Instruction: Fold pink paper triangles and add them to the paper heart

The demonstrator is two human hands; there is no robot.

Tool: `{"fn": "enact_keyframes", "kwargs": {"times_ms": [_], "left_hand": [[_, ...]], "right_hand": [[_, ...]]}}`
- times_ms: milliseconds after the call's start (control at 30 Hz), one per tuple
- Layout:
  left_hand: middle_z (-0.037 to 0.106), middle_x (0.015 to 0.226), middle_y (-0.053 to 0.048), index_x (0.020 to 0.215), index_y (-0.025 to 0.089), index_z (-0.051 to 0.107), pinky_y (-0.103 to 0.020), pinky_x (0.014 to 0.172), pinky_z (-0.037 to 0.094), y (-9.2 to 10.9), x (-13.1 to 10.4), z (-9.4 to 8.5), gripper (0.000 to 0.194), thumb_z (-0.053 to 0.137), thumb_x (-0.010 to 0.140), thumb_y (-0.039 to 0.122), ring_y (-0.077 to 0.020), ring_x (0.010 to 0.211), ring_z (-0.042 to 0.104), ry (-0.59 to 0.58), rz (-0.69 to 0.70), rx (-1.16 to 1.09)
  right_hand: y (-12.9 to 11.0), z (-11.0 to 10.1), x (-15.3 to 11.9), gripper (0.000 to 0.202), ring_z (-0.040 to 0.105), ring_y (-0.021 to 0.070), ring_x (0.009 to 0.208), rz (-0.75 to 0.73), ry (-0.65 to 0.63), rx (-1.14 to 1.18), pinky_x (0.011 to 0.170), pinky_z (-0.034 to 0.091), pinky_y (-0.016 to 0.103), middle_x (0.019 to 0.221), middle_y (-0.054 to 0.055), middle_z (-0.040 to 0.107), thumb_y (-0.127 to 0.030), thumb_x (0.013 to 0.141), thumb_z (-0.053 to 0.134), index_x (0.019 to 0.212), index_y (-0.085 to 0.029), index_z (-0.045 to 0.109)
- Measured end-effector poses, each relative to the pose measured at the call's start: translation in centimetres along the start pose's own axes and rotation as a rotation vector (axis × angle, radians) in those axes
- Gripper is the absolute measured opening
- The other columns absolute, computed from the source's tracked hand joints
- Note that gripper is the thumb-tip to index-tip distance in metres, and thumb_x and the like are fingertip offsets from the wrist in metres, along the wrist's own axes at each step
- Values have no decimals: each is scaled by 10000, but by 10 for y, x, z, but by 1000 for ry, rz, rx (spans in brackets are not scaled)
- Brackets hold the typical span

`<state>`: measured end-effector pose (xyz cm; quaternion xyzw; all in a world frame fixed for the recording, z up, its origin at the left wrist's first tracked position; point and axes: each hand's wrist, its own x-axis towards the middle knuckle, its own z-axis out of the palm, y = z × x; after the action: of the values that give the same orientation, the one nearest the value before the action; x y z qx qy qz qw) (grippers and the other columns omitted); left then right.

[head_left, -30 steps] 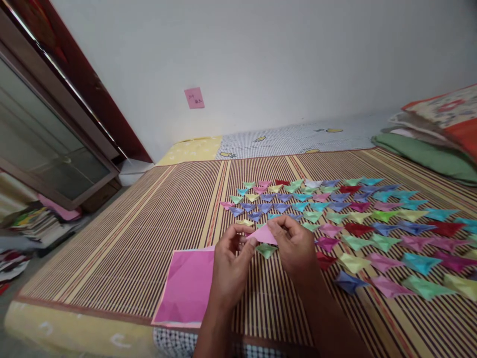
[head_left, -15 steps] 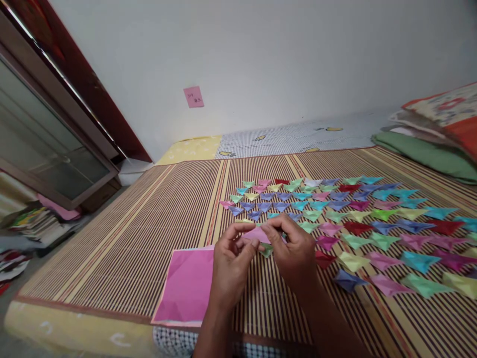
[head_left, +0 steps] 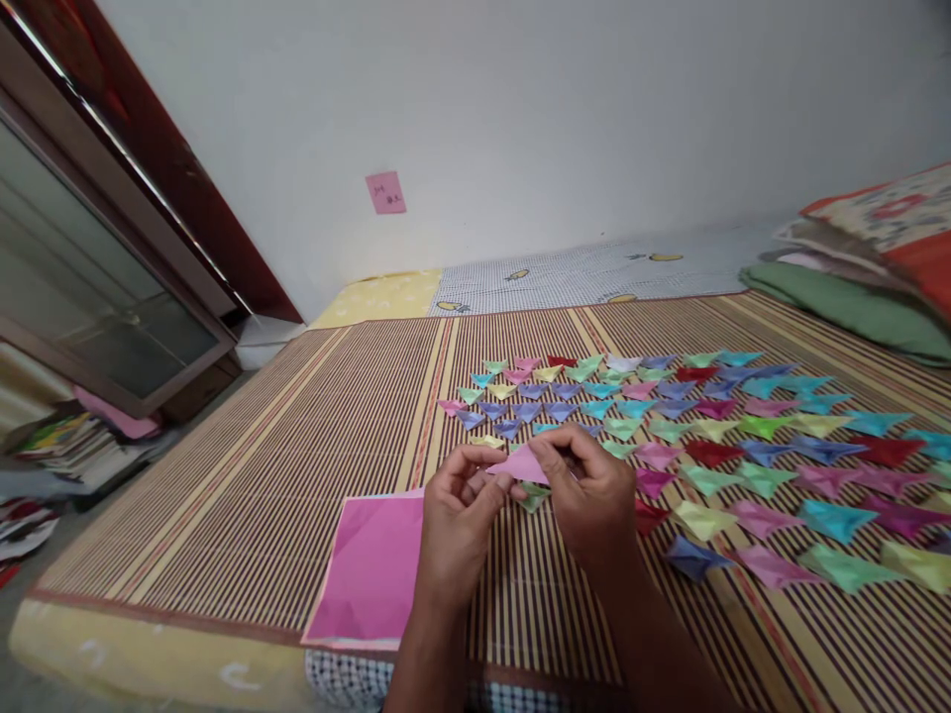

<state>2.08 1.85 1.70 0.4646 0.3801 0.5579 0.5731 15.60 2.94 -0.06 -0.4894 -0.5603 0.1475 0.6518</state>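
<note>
The left hand (head_left: 455,525) and right hand (head_left: 596,500) pinch 1 folded pink paper (head_left: 524,464) between them. Just below lies a green paper fold (head_left: 533,498); beside the left hand, a magenta-topped paper stack (head_left: 371,564); right of the right hand, coloured paper folds (head_left: 769,519) on a striped mat (head_left: 260,495).

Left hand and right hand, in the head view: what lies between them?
In the head view, a pink triangular folded paper lies between left hand and right hand, held by both; a light-green folded paper piece shows just below it.
</note>
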Motion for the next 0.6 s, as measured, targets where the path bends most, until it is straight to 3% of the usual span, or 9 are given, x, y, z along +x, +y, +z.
{"fn": "enact_keyframes", "kwargs": {"times_ms": [200, 367, 600], "left_hand": [[716, 725, 8, 942, 176, 647, -240, 731, 544, 0, 2, 1, 220, 810, 801, 219, -135, 697, 710, 24, 0, -33], [742, 786, 0, 974, 180, 654, -230, 690, 551, 2, 3, 6, 390, 896, 669, 211, -143, 705, 715, 51, -54, -64], [759, 702, -31, 819, 127, 738, -228, 647, 542, -9, 1, 12, 269, 907, 647, 247, -135, 630, 687, 84, -145, -113]], "right_hand": [[2, -3, 1, 162, 576, 138, 598, 103, 21, 62, 569, 441, 249, 661, -25, 637, -284, 923, 654, 787, -200, 680], [3, 1, 0, 209, 535, 132, 533, 239, -46, 223, 496, 425, 234, 606, -27, 599, -350, 896, 670, 754, -196, 675], [-4, 6, -3, 256, 503, 113, 514, 447, -134, 451, 446, 433, 206, 626, -37, 576, -422, 851, 733, 751, -199, 656]]}}
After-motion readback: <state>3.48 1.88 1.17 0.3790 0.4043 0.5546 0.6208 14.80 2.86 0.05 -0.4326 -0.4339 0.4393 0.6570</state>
